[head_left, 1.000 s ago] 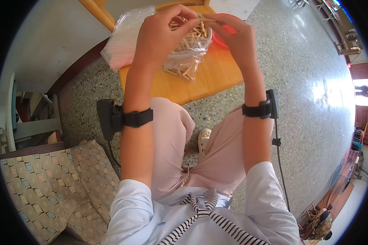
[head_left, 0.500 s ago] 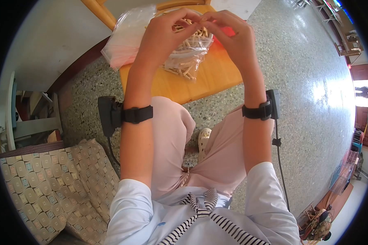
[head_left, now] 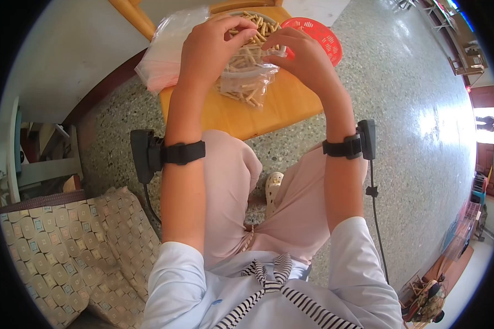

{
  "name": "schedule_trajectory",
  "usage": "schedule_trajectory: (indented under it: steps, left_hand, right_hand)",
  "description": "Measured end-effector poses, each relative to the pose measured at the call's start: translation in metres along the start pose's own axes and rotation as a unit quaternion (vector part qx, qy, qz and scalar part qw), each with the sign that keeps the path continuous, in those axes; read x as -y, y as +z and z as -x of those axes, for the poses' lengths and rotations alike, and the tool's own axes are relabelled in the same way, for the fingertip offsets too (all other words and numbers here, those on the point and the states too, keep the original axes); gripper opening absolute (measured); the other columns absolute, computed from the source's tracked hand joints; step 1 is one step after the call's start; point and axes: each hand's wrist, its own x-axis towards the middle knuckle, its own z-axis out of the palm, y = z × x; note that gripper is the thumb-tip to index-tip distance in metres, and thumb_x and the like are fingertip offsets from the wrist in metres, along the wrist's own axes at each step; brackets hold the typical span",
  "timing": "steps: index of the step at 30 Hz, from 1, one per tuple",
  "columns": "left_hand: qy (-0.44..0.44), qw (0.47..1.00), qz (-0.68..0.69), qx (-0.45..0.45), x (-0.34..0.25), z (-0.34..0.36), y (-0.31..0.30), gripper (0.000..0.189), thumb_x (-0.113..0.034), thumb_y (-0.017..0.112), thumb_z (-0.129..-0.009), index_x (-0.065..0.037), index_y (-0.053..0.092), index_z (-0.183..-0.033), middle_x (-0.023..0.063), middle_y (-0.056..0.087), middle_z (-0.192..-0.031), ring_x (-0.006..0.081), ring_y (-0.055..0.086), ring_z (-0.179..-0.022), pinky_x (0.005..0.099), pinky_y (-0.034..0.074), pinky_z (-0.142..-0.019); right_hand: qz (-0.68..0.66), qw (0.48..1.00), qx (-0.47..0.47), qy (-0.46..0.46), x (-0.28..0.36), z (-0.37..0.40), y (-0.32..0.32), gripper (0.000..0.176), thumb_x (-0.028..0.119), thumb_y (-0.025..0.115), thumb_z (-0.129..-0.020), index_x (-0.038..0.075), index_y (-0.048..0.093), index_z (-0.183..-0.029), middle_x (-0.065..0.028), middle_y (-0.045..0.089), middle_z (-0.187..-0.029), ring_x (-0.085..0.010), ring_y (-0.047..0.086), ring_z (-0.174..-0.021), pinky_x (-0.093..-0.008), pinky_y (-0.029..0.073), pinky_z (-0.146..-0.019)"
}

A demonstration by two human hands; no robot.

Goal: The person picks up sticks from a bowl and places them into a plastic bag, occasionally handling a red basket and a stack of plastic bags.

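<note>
Short tan stick-like pieces (head_left: 266, 26) fill a pale round bowl (head_left: 246, 13) on the wooden stool-like surface (head_left: 247, 122). A clear plastic bag (head_left: 260, 82) with more of these pieces lies at the bowl's near side. My left hand (head_left: 211, 46) is over the bowl's left part, thumb and forefinger curled close together; anything between their tips is too small to make out. Over the bowl's right edge, by the bag's top, is my right hand (head_left: 302, 57), its thumb and fingers bent and apart, with nothing visible held.
Flat clear plastic bags (head_left: 167, 57) are stacked left of the bowl. A red perforated plastic basket (head_left: 329, 44) is on the right, partly behind my right hand. Patterned cloth (head_left: 55, 247) lies at lower left. Black straps with devices and cables (head_left: 365, 140) are on both forearms.
My hands, fingertips together above the bowl before, have parted. The right has come down toward the bowl's right edge, and the left has shifted slightly left. More of the red basket shows.
</note>
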Motion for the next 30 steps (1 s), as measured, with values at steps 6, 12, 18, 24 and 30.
schedule_trajectory:
  steps: [6,12,18,24,30]
  left_hand:
    - [-0.006,0.997,-0.065,0.032,0.003,0.003,0.000,0.022,-0.032,0.069,-0.087,-0.015,0.076,-0.099,0.0041,0.072,-0.092,0.0231,0.066,-0.079,0.0333,0.050,-0.070]
    - [-0.022,0.990,-0.041,0.133,0.013,0.003,0.007,0.025,-0.034,0.066,-0.089,-0.015,0.076,-0.101,0.0090,0.071,-0.097,0.0300,0.066,-0.089,0.0379,0.051,-0.077]
    - [-0.028,0.997,-0.065,-0.009,0.029,0.000,-0.001,0.023,-0.030,0.067,-0.088,-0.016,0.076,-0.104,0.0076,0.072,-0.098,0.0275,0.067,-0.091,0.0380,0.052,-0.078]
    - [-0.089,0.988,-0.110,0.058,0.058,0.002,0.016,0.021,-0.025,0.069,-0.086,-0.018,0.076,-0.104,0.0045,0.072,-0.099,0.0254,0.067,-0.092,0.0372,0.053,-0.079]
    - [-0.049,0.967,-0.242,0.067,0.060,-0.001,0.027,0.020,-0.022,0.069,-0.084,-0.019,0.075,-0.103,0.0049,0.068,-0.108,0.0309,0.060,-0.104,0.0420,0.053,-0.086]
  right_hand:
    - [-0.020,0.998,0.050,0.026,-0.009,0.000,0.001,0.016,0.020,0.075,-0.080,0.008,0.074,-0.091,-0.0078,0.067,-0.105,-0.0279,0.063,-0.095,-0.0380,0.051,-0.082]
    - [-0.034,0.998,0.058,0.007,-0.006,-0.001,-0.003,0.015,0.019,0.075,-0.080,0.009,0.075,-0.092,-0.0082,0.066,-0.110,-0.0284,0.063,-0.100,-0.0378,0.051,-0.085]
    - [-0.055,0.996,0.075,0.008,-0.006,0.001,-0.004,0.016,0.020,0.074,-0.081,0.009,0.075,-0.093,-0.0088,0.066,-0.113,-0.0278,0.063,-0.101,-0.0374,0.051,-0.086]
    - [-0.071,0.992,0.094,0.040,-0.004,0.000,-0.001,0.017,0.021,0.073,-0.082,0.008,0.075,-0.093,-0.0082,0.067,-0.110,-0.0274,0.064,-0.096,-0.0367,0.052,-0.082]
    - [-0.061,0.996,0.072,-0.002,-0.005,0.001,0.000,0.016,0.019,0.072,-0.083,0.006,0.074,-0.092,-0.0062,0.069,-0.102,-0.0262,0.064,-0.088,-0.0360,0.052,-0.077]
